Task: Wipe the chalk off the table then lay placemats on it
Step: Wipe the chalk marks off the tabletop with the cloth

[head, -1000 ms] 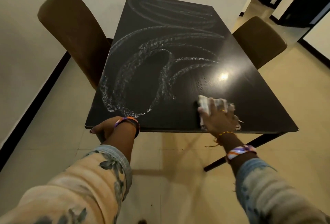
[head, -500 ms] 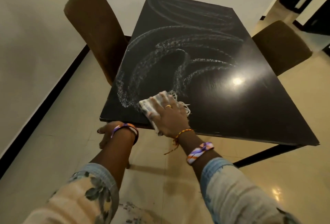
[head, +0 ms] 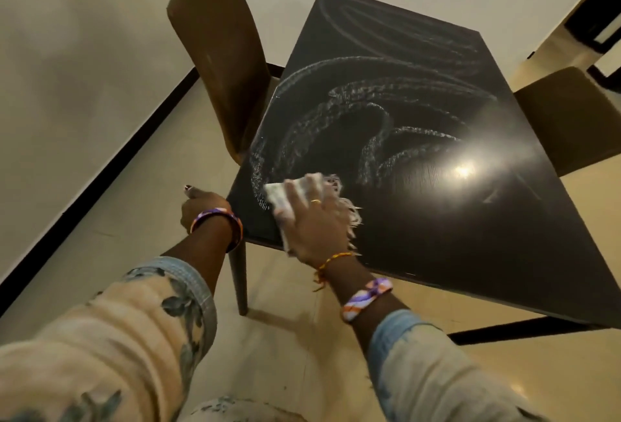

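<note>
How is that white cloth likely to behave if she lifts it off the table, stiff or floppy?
Probably floppy: the cloth bunches into folds under the right hand, and loose fringe threads splay out at its edge. It looks thin, so likely light. On the glossy table it should slide easily when pushed.

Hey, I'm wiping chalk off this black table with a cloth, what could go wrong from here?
1. The cloth under your right hand is working at the near left corner of the table; a stroke may run off the edge and drop chalk dust onto the floor.
2. Heavy chalk swirls cover the far half; one small cloth may smear rather than lift them.
</note>
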